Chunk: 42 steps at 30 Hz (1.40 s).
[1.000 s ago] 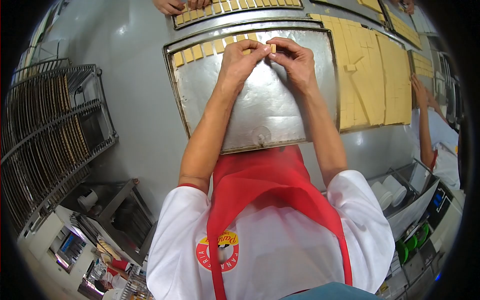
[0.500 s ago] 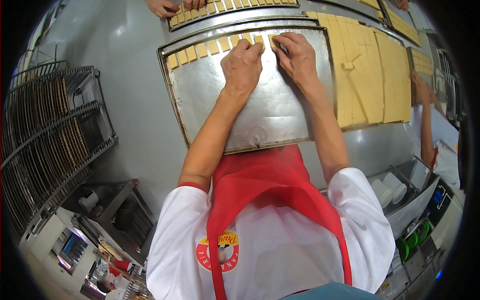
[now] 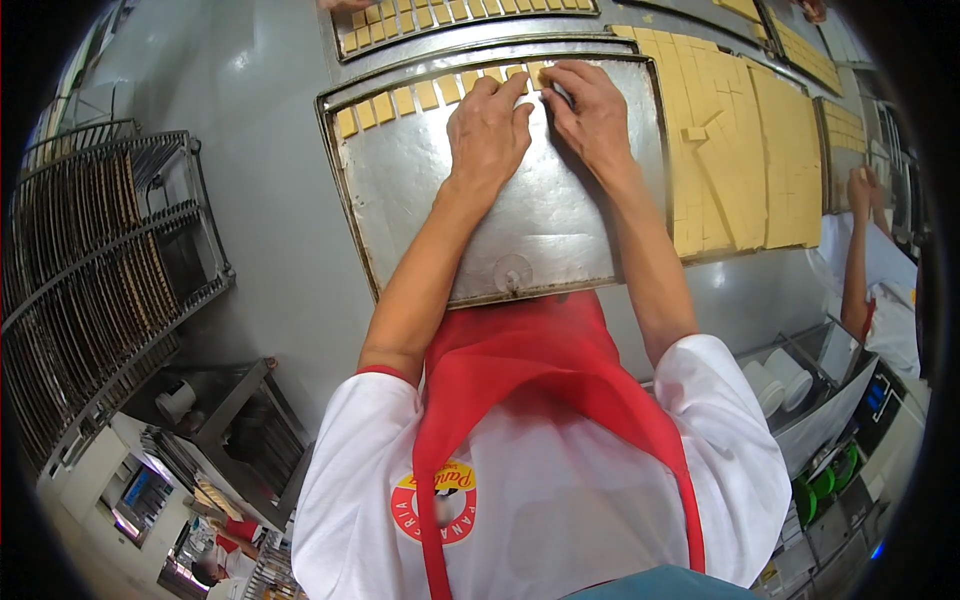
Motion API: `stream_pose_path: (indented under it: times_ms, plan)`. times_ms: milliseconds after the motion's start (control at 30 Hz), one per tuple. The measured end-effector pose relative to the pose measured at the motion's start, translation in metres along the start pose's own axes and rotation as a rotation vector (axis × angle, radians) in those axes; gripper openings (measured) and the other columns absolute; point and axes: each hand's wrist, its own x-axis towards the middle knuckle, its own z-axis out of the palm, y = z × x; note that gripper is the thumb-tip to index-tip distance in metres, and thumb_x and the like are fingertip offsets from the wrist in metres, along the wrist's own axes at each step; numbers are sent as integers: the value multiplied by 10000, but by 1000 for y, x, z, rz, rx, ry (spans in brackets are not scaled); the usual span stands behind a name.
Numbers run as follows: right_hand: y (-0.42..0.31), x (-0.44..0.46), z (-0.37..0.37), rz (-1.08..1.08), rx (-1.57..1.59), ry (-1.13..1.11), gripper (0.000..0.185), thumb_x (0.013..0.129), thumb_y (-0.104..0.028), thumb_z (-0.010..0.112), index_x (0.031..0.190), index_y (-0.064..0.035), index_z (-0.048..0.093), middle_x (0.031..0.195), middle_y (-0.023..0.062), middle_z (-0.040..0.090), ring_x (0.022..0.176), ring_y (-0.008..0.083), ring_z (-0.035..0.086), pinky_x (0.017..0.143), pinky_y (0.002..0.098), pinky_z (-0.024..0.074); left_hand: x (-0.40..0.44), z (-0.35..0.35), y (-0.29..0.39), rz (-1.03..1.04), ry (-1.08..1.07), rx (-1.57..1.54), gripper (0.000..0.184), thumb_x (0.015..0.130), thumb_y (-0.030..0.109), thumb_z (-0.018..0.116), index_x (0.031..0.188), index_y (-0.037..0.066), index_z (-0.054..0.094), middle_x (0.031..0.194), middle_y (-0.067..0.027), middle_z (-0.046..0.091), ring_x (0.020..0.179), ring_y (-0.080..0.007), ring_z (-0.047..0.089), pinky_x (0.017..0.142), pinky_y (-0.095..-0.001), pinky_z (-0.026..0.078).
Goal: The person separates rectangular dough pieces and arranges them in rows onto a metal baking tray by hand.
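A metal baking tray lies in front of me, with a row of small yellow dough pieces along its far edge. My left hand is over the tray, its index finger stretched toward the right end of the row and its thumb apart. Nothing shows between those fingers. At the last piece in the row, my right hand has thumb and fingertips closed on a small dough piece; the fingers partly cover it.
Right of the tray lies a wide sheet of cut yellow dough, with one loose strip on top. Another filled tray stands beyond mine. A rack of trays is at left. A co-worker's arm is at far right.
My right hand has moved slightly left, bringing its dough piece against the row's end. My left fingers have opened off a piece. The co-worker's hands at the top have mostly left view.
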Motion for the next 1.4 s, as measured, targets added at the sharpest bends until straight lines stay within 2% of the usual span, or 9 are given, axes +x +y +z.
stream_pose_path:
  times_ms: [167, 233, 400, 500, 567, 700, 900, 1033, 1400]
  plan:
    - [-3, -6, -26, 684, 473, -287, 260, 921, -214, 802, 1078, -11, 756, 933, 79, 772, 759, 159, 724, 697, 316, 583, -4, -15, 18, -77, -94, -302, 471, 859, 119, 781, 1325, 122, 714, 1070, -163, 760, 923, -340, 741, 862, -392, 575]
    - [-12, -1, -40, 1033, 1147, -399, 285, 948, -225, 792, 1045, 38, 738, 925, 92, 754, 789, 158, 720, 718, 304, 600, -4, -17, 28, -191, -191, -465, 506, 852, 128, 800, 1349, 116, 701, 1166, -173, 763, 987, -317, 751, 896, -366, 568]
    - [5, -12, -34, 1097, 1399, -382, 211, 960, -162, 773, 1025, 33, 729, 923, 95, 738, 832, 157, 714, 758, 301, 612, 0, -6, 30, -85, -167, -560, 529, 823, 204, 856, 1311, 64, 709, 1105, -165, 779, 963, -286, 754, 877, -357, 568]
    - [12, -17, -33, 1039, 1343, -249, 167, 945, -113, 776, 1021, 28, 728, 944, 99, 742, 851, 155, 712, 786, 296, 618, 5, -11, 29, 171, 110, -219, 449, 822, 278, 860, 1166, 17, 738, 986, -190, 771, 852, -323, 759, 741, -380, 593]
    - [16, -18, -32, 952, 1291, -169, 172, 931, -79, 781, 1036, 47, 732, 977, 121, 749, 869, 156, 715, 779, 296, 621, 8, -21, 38, -213, -204, -238, 489, 748, 351, 927, 1068, 19, 764, 938, -138, 777, 853, -261, 756, 763, -354, 579]
    - [11, -6, -40, 951, 1257, -179, 190, 928, -85, 787, 1055, 51, 750, 1017, 121, 758, 892, 156, 718, 755, 291, 615, 10, -6, 32, -196, -143, -349, 253, 870, 241, 827, 1011, 37, 774, 916, -137, 767, 748, -251, 737, 704, -345, 571]
    - [39, 8, -39, 313, 343, -27, 228, 848, -114, 849, 1058, -47, 791, 1047, 72, 756, 875, 141, 700, 701, 287, 566, 25, 17, 28, 125, 137, -52, 115, 878, 187, 792, 949, 98, 776, 885, -71, 721, 724, -292, 708, 642, -414, 554]
    - [39, 4, -41, -45, -76, -109, 209, 835, -138, 831, 1025, -78, 770, 1036, 70, 736, 929, 269, 699, 798, 369, 564, 22, 42, 21, 163, 53, 104, 92, 870, 189, 796, 934, 127, 769, 879, -45, 673, 712, -280, 691, 615, -416, 545]
    - [45, 3, -29, 38, -26, -83, 176, 818, -91, 798, 989, -108, 761, 1050, 40, 742, 976, 278, 692, 842, 393, 564, 21, 48, 17, 121, -36, 153, 90, 877, 179, 777, 955, 140, 753, 912, -47, 647, 766, -282, 693, 638, -433, 551]
